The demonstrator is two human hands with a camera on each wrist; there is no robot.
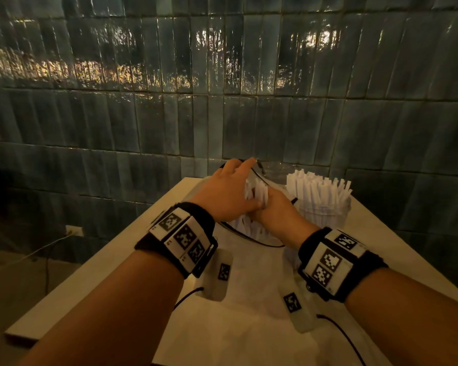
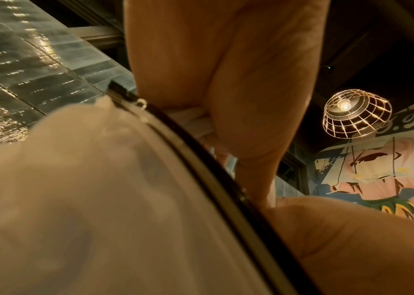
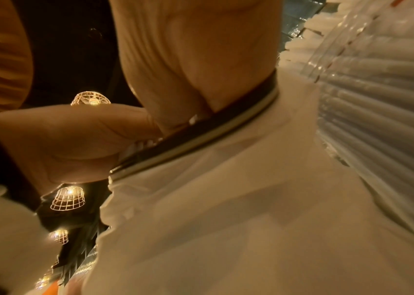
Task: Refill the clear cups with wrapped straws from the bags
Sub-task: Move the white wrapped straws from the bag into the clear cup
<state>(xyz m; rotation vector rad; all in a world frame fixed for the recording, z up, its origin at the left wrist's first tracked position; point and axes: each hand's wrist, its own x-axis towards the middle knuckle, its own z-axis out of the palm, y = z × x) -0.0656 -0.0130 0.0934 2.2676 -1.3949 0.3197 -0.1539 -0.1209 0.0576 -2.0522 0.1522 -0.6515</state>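
A translucent zip bag with a black zipper rim lies on the pale table, holding white wrapped straws. My left hand pinches the bag's rim at its mouth, and the zipper runs between the thumb and fingers. My right hand reaches into the mouth and grips a bunch of straws, which stand up between my two hands; its fingers are hidden inside. A clear cup packed with wrapped straws stands just right of the bag, and appears as the ribbed cup in the right wrist view.
A second clear cup stands behind the bag by the dark tiled wall. Tagged marker blocks with black cables lie on the bag near me. The table's left edge drops to the floor, with a wall outlet and cord.
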